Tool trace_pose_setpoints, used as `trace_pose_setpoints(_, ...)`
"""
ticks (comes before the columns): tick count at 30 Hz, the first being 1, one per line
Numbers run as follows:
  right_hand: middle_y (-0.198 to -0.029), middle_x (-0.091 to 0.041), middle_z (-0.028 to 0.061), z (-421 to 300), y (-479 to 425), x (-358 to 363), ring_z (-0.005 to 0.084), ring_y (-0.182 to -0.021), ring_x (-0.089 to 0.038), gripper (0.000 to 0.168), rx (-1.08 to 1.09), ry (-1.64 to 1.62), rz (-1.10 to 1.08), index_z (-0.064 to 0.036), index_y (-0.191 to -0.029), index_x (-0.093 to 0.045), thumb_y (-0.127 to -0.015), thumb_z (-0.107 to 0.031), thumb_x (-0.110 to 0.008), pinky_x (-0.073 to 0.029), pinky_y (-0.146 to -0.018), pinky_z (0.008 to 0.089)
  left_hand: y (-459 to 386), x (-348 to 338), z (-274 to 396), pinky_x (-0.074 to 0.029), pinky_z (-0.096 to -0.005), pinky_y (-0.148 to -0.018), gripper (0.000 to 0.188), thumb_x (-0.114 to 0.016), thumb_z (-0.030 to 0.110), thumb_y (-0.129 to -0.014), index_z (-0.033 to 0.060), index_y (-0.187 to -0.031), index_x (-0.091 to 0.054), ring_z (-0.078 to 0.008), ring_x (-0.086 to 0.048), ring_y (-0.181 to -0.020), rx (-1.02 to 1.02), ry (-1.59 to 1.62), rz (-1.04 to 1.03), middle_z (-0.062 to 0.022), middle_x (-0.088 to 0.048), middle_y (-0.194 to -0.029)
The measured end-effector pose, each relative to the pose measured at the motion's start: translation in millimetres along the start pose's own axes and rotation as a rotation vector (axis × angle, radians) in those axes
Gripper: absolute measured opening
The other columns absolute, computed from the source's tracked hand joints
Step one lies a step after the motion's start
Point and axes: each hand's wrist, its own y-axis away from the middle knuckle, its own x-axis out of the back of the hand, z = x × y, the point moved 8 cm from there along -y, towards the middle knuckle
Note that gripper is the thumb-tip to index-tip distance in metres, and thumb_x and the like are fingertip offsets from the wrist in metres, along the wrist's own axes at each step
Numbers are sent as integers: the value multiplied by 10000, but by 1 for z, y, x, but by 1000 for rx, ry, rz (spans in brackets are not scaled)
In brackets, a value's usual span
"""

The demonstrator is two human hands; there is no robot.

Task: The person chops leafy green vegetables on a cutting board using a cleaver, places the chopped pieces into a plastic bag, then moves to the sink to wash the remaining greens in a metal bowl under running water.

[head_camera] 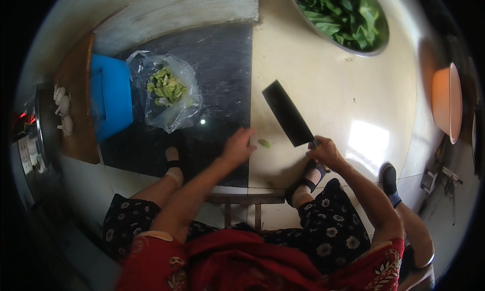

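Note:
My right hand (325, 154) grips the handle of a cleaver (288, 115), whose dark broad blade points up and away over the beige floor tile. My left hand (238, 145) is empty, its fingers spread above the border between the black and beige tiles. Close to its fingertips, a small green vegetable scrap (264, 143) lies on the beige floor. To the left, a clear plastic bag (185, 113) sits open on the black tile, with chopped green vegetable pieces (166, 87) inside. Farther off at the upper right stands a metal basin (363, 54) full of leafy greens (341, 18).
A blue plastic container (113, 98) stands on the left beside a wooden surface (77, 139) holding garlic bulbs (65, 105). An orange basin (443, 101) is at the right. Another person's leg (411, 223) is close on my right. Below me is part of a wooden stool (246, 199).

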Motion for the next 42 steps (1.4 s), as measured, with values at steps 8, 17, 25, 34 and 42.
trace_pose_setpoints(8,-622,-536,17,54,23,-17,80,-533,-500,142,-20,-182,-30,-43,-770,-553,-661,-40,-645,-421,-479,225,-3,-62,12,-470,-373,-650,250,-619,13,-631,92,-851,-532,-299,-530,-815,-168,-262,-9,-92,-487,-878)
trace_pose_setpoints(17,-665,-544,43,71,19,-12,118,-625,-501,167,76,-264,133,-41,-784,-568,-654,-121,-636,-436,-581,268,-18,145,0,-434,-233,-633,191,-588,-41,-714,66,-871,-570,-124,-510,-711,44,166,647,-29,-514,-838)
trace_pose_setpoints(25,-633,-563,76,82,6,75,117,-608,-516,202,75,-263,627,-18,-781,-555,-649,-126,-663,-429,-545,280,12,241,-102,-370,-374,-900,571,-686,160,-711,110,-1232,-460,-247,-444,-1110,328,-86,714,-124,-421,-1265)
trace_pose_setpoints(34,-752,-604,140,34,22,193,334,-713,-592,133,-36,615,1064,-63,-812,-496,-714,-114,-571,-457,-607,428,22,182,-96,-426,-382,-726,227,-685,143,-652,72,-859,-627,-331,-562,-784,243,-491,143,-116,-616,-765)
trace_pose_setpoints(42,-731,-580,80,11,-20,151,254,-668,-594,74,174,888,976,-104,-816,-471,-747,-80,-487,-458,-593,378,-1,173,-1,-407,-416,-637,112,-618,47,-662,64,-761,-568,-331,-515,-740,-69,-445,318,-118,-522,-732)
